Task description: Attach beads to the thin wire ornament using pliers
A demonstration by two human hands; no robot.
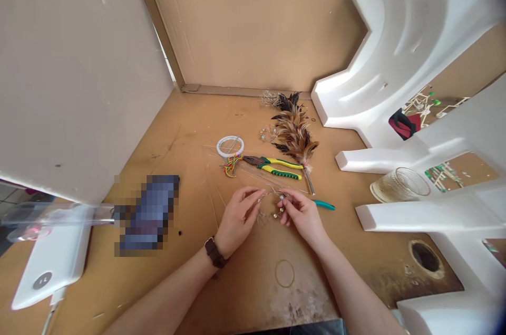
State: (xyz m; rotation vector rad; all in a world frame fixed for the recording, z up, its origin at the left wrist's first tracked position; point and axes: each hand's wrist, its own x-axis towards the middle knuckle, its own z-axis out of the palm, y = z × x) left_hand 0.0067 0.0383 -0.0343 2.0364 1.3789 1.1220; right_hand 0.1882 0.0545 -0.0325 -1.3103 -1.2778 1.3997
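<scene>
Between my hands is a thin wire piece with small round beads (276, 214), its middle above the wooden tabletop. My left hand (242, 212), with a dark watch (214, 252) at the wrist, pinches the left part of the wire with thumb and forefinger. My right hand (301, 213) is closed on the beaded right part, which its fingers partly cover. Beyond the hands lie pliers (272, 165) with yellow and green handles. A teal tool handle (324, 205) sticks out beside my right hand; the rest of that tool is hidden.
A feather bundle (294, 126) lies behind the pliers, near wire tangles (270, 97). A white ring (217, 147) with colourful threads (231, 165) is to the left. A blurred phone (150, 212) lies left. White foam (379, 162) and a glass (400, 185) stand right; cardboard (256, 24) closes the back.
</scene>
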